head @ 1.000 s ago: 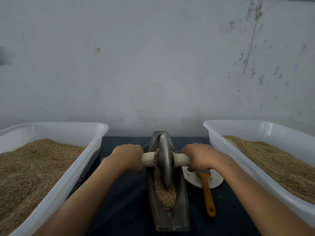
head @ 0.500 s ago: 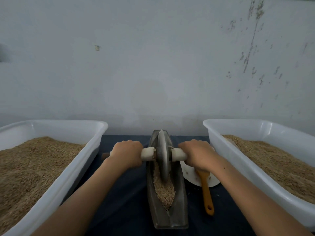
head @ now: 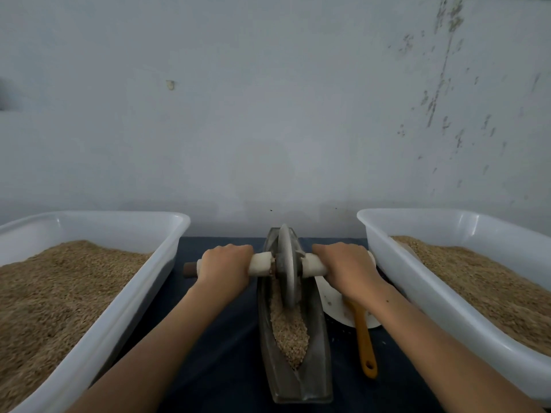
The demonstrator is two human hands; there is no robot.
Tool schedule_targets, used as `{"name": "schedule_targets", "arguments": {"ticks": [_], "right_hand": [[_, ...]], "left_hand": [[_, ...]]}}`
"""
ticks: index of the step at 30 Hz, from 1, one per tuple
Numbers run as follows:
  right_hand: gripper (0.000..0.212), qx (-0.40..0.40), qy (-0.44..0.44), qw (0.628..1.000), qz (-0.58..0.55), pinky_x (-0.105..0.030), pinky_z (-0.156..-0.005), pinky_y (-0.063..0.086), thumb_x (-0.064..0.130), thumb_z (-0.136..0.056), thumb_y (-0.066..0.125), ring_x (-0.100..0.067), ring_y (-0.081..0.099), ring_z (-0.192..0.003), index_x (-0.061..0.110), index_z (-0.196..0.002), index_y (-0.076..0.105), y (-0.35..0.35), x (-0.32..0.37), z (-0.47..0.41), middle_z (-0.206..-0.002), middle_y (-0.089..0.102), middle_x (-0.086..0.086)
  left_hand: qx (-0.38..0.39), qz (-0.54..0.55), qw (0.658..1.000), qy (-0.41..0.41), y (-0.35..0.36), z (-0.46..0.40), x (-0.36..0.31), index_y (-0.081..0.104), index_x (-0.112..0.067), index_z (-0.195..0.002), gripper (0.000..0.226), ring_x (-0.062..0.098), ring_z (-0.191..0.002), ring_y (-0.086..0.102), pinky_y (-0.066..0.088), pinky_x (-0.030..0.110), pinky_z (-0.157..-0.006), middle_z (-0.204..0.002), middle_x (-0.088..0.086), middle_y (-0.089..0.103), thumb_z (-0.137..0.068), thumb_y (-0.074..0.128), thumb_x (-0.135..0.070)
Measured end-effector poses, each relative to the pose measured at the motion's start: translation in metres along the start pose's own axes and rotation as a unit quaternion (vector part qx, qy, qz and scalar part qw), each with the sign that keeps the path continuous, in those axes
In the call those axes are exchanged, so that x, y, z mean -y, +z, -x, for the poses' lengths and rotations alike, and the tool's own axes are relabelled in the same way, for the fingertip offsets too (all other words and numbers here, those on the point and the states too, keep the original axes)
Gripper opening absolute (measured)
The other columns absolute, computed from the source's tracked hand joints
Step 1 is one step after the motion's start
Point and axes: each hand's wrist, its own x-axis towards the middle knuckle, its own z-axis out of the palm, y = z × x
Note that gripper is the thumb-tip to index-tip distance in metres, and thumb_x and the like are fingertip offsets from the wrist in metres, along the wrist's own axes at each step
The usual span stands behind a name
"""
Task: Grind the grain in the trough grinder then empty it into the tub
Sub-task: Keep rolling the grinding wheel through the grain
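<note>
1. Grain (head: 288,332) lies in the trough grinder (head: 298,380), which sits on the dark table (head: 220,353) between two white tubs; the visible heap fills the near half of the channel, just toward the viewer from the wheel.
2. At far left, the left tub (head: 125,308) holds a deep bed of grain and stands just beside the work, likely so material is within easy reach.
3. Next, the left hand (head: 224,268) is wrapped round the left end of the white axle handle (head: 261,264), fingers curled over the top; a dark stub of the axle pokes out past it.
4. In the middle, the grinding wheel (head: 286,265) stands upright on edge in the trough, toward its far end (a hand on each side probably keeps it from tipping).
5. So the grain sits below and nearer the viewer than both grips, touched by the wheel's rim and not by the hands.
6. Right of the wheel, the right hand (head: 348,268) clasps the other handle end in the same way.
7. A white plate (head: 334,305) and an orange-handled brush (head: 364,341) lie under that forearm, presumably for sweeping out the trough.
8. At far right, the right tub (head: 423,296) also holds grain; which tub receives the ground batch I cannot tell.
</note>
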Motion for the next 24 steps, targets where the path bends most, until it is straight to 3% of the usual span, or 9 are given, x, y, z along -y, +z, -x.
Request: {"name": "schedule_targets", "arguments": {"ticks": [2,5,9,12,14,17,21,24], "right_hand": [[0.019,0.011,0.003,1.0,-0.008,-0.03,-0.065,0.032,0.016,-0.09,0.052,-0.019,0.058,-0.082,0.03,-0.086,0.04,0.001,-0.001,0.0,-0.089,0.061,0.005],[0.016,0.058,-0.011,0.998,-0.008,-0.03,-0.066,0.034,0.017,-0.088,0.055,-0.016,0.052,-0.078,0.03,-0.091,0.048,-0.005,-0.003,-0.001,-0.094,0.063,0.003],[0.032,0.228,-0.013,0.973,-0.039,-0.026,-0.062,0.039,0.02,-0.082,0.068,-0.015,0.057,-0.083,0.026,-0.112,0.059,-0.02,-0.005,-0.002,-0.099,0.064,0.002],[0.037,0.291,0.006,0.953,-0.081,-0.027,-0.067,0.045,0.02,-0.08,0.073,-0.016,0.06,-0.088,0.024,-0.114,0.06,-0.025,-0.006,0.0,-0.105,0.065,0.0],[0.029,0.28,0.0,0.958,-0.059,-0.026,-0.062,0.043,0.02,-0.08,0.072,-0.016,0.059,-0.084,0.026,-0.105,0.058,-0.025,-0.004,-0.001,-0.099,0.064,0.003],[0.024,0.194,-0.007,0.981,-0.011,-0.024,-0.053,0.032,0.019,-0.083,0.064,-0.015,0.055,-0.078,0.028,-0.105,0.058,-0.021,0.001,-0.001,-0.087,0.057,0.006],[0.017,0.045,-0.002,0.999,0.002,-0.029,-0.063,0.032,0.016,-0.088,0.054,-0.019,0.057,-0.081,0.03,-0.088,0.044,-0.008,0.002,0.002,-0.093,0.063,0.003],[0.018,0.007,-0.002,1.0,-0.005,-0.029,-0.065,0.031,0.017,-0.089,0.054,-0.019,0.057,-0.081,0.029,-0.09,0.041,-0.003,0.003,0.002,-0.093,0.063,0.003]], "left_hand": [[-0.005,0.0,1.0,0.002,0.001,0.0,0.001,0.053,-0.023,-0.108,0.02,0.019,-0.089,0.058,0.037,0.03,-0.069,-0.1,-0.002,0.061,-0.088,0.053,-0.025],[0.05,-0.011,0.999,0.007,-0.002,-0.001,0.003,0.055,-0.022,-0.113,0.028,0.019,-0.093,0.059,0.039,0.029,-0.072,-0.103,-0.001,0.062,-0.086,0.058,-0.028],[0.17,-0.003,0.985,0.025,-0.013,-0.001,0.005,0.056,-0.02,-0.118,0.043,0.018,-0.093,0.059,0.043,0.03,-0.074,-0.105,0.0,0.063,-0.079,0.068,-0.032],[0.204,0.01,0.979,0.025,-0.017,0.0,0.005,0.055,-0.02,-0.118,0.046,0.018,-0.09,0.057,0.045,0.03,-0.077,-0.104,0.0,0.062,-0.077,0.071,-0.033],[0.196,0.008,0.98,0.023,-0.016,0.0,0.004,0.055,-0.019,-0.118,0.046,0.017,-0.085,0.055,0.044,0.03,-0.075,-0.098,-0.001,0.06,-0.077,0.07,-0.034],[0.145,0.003,0.989,0.014,-0.01,-0.001,0.005,0.057,-0.021,-0.114,0.039,0.016,-0.082,0.055,0.041,0.029,-0.07,-0.092,-0.004,0.058,-0.078,0.067,-0.033],[0.02,-0.001,1.0,-0.001,-0.001,0.0,0.003,0.055,-0.025,-0.104,0.022,0.017,-0.082,0.056,0.037,0.03,-0.067,-0.097,-0.003,0.061,-0.083,0.058,-0.031],[-0.007,0.008,1.0,-0.006,0.003,0.0,0.003,0.054,-0.024,-0.103,0.019,0.017,-0.081,0.055,0.036,0.029,-0.067,-0.095,-0.003,0.06,-0.086,0.056,-0.03]]}}
